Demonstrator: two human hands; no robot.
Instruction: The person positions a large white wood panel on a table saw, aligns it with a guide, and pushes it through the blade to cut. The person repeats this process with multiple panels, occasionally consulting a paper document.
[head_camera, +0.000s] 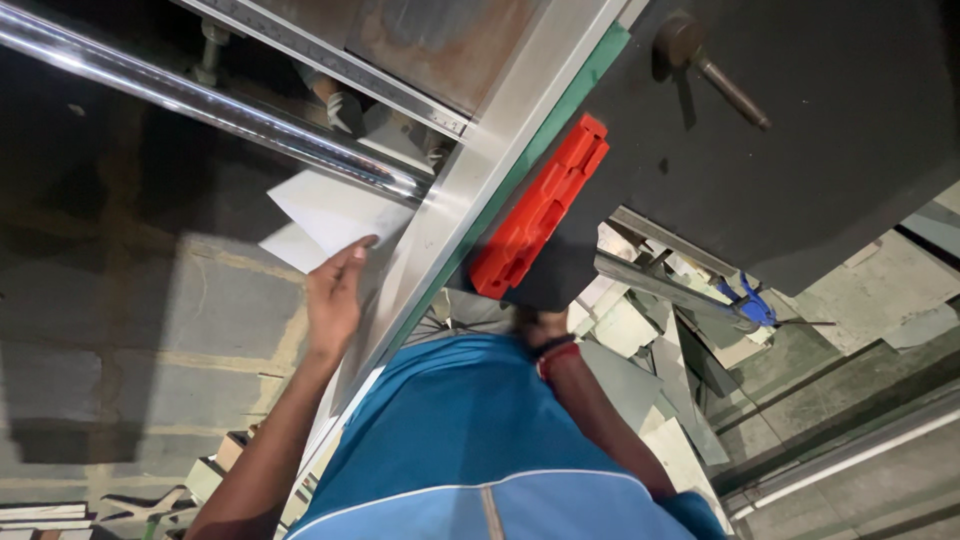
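My left hand (335, 292) reaches forward along the metal table edge, and its fingertips grip the near corner of a white sheet (335, 210) that sticks out from under a chrome rail (200, 100). A second white sheet lies just beneath the first. My right hand (540, 325) is almost wholly hidden under a dark flat panel (800, 150); only the wrist, with a black and a red band (556, 352), shows. A red ribbed plastic block (540, 205) sits on the panel's edge, right above that wrist.
A long aluminium fence with a green strip (500, 170) runs diagonally between the hands. A metal lever (715, 75) stands on the dark panel. Cut offcuts of grey board (640, 330) are piled on the floor at right, with a blue tool (752, 300) among them. My blue shirt (480, 440) fills the bottom.
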